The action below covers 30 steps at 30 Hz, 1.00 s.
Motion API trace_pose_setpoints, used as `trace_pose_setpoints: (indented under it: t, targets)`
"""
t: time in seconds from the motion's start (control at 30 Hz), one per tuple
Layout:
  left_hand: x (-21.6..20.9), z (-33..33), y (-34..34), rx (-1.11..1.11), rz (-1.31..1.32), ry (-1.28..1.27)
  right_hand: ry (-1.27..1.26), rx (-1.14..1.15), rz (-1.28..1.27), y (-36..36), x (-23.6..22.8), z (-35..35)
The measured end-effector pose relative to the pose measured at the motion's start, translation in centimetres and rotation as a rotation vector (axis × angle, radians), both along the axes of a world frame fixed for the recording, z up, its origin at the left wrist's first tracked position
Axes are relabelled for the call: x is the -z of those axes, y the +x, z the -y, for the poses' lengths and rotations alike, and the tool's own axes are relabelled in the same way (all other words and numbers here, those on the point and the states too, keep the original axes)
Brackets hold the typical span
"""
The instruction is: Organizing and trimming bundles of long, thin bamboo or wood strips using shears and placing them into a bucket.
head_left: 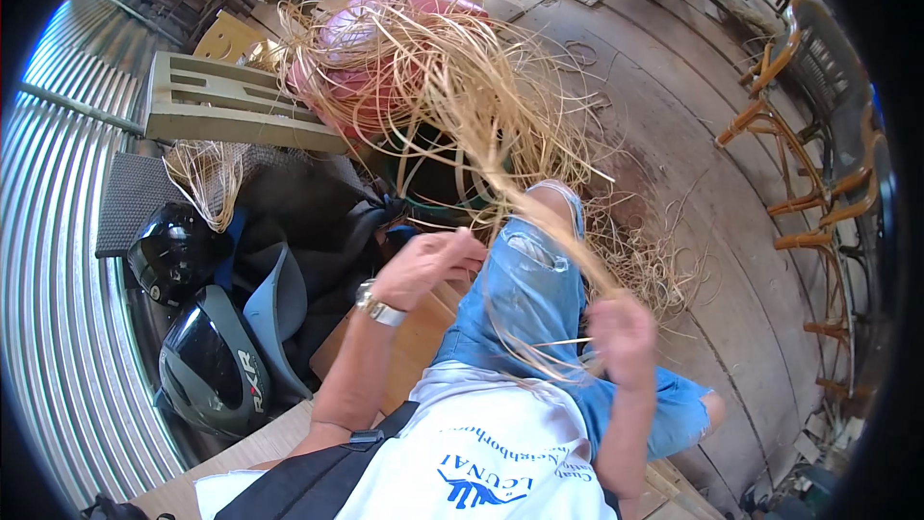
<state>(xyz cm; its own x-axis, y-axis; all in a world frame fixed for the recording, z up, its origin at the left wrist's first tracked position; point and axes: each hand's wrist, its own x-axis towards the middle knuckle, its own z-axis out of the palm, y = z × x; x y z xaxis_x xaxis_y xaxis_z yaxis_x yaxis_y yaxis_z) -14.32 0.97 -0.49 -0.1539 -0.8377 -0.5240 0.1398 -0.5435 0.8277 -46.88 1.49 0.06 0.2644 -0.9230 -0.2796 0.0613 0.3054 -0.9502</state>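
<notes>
My right hand (622,335) is closed around one end of a long bundle of tan rattan strips (556,223). The bundle runs across my raised knee to a large tangled heap of strips (462,87) ahead of me, and a few loose ends curve over my lap. My left hand (423,268), with a metal-banded watch on the wrist, is held beside my left thigh. Its fingers are drawn together, and I cannot make out what lies between them. Pink plastic (332,96) shows under the heap. A dark round container (433,173) stands just below it, partly covered by strips.
Two helmets, a black one (173,248) and a grey-black one (214,366), sit at my left by a corrugated metal wall (67,260). A pale slatted wooden piece (241,101) lies beyond. Rattan scraps (654,270) litter the floor. Chairs (799,144) line the right.
</notes>
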Motion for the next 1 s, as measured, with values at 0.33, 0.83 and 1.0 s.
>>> trace_pose_setpoints:
  t: [0.33, 0.83, 1.0]
  targets:
    - [2.0, 11.9, 0.3, -0.167, 0.894, -0.764, -0.339, 0.11, -0.293, -7.3, -10.0, 8.0]
    - [1.5, 20.4, 6.2, -0.621, -0.071, -0.663, -1.344, 0.075, -0.517, -0.7, -23.9, 16.9]
    - [-1.1, 11.7, 15.6, -0.505, -0.409, -0.743, -0.623, 0.002, -0.302, -3.4, -14.7, 19.5]
